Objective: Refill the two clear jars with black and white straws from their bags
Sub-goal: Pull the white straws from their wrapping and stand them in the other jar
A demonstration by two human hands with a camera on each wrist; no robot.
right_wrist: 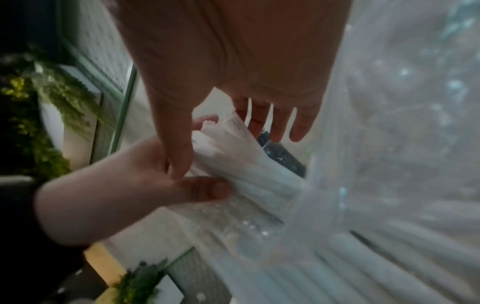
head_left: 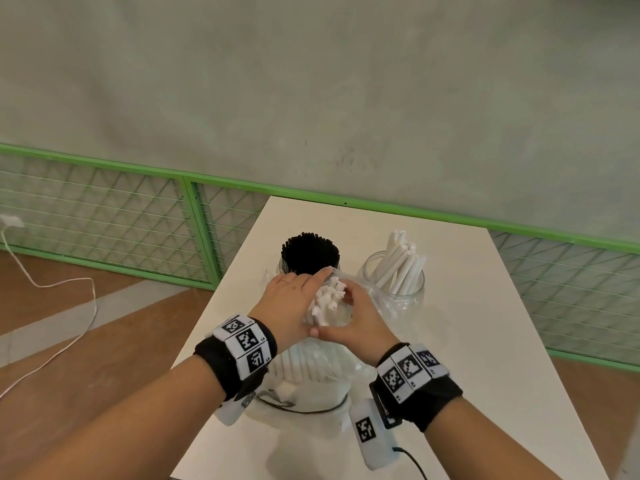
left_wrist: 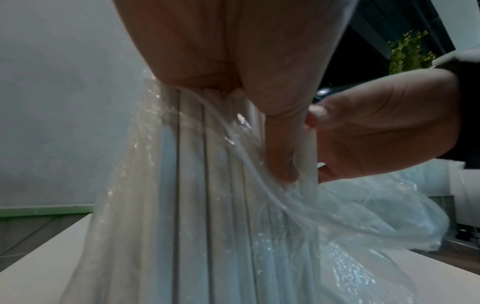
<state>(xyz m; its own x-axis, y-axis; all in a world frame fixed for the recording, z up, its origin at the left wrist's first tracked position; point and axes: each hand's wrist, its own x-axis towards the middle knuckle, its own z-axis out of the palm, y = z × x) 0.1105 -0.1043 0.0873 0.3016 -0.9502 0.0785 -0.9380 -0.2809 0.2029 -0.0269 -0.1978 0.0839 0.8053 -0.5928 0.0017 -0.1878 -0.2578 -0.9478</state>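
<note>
On the white table a clear bag of white straws stands upright near me. My left hand grips the bag's neck, thumb pressed into the plastic. My right hand curls round the bunch of white straws poking out of the bag's top; the bunch lies between its thumb and fingers. Behind the hands, the left jar is packed with black straws. The right jar holds a loose lean of white straws.
Loose clear plastic from the bag spreads toward the right jar. A green-framed wire fence and a grey wall run behind the table. A white cable lies on the wooden floor at the left. Table edges are close on both sides.
</note>
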